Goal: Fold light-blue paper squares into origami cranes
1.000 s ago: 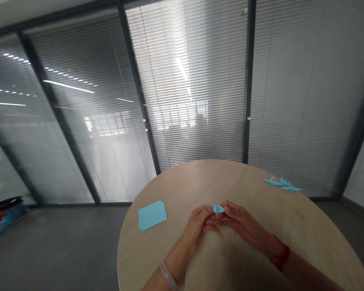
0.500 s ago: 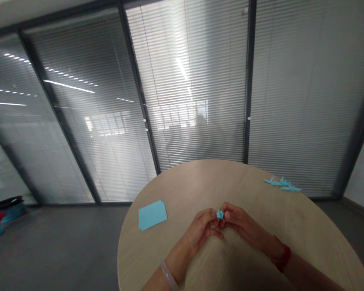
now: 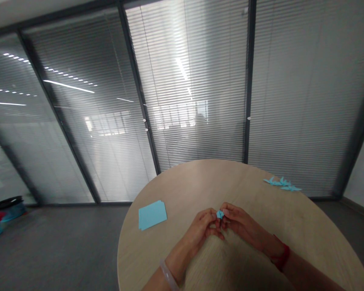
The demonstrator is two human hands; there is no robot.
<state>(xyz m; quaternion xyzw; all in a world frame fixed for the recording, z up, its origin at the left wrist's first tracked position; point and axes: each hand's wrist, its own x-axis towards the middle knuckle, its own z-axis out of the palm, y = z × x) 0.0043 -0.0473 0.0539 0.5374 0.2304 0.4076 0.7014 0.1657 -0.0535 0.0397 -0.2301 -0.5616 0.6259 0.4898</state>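
Note:
A small folded piece of light blue paper [image 3: 220, 214] is pinched between the fingertips of both hands, just above the round wooden table [image 3: 306, 234]. My left hand [image 3: 204, 226] closes on it from the left, with a pale bangle on that wrist. My right hand [image 3: 241, 224] closes on it from the right, with a red band on that wrist. Most of the paper is hidden by my fingers.
A stack of light blue paper sheets [image 3: 152, 214] lies on the table's left part. Several folded blue paper figures [image 3: 282, 184] lie at the far right edge. Glass walls with blinds stand behind the table. Coloured items [image 3: 3, 212] sit on the floor at far left.
The blue paper looked wider and flatter a second ago; it is now a smaller bunched shape. Both hands have drawn closer together and slightly lower.

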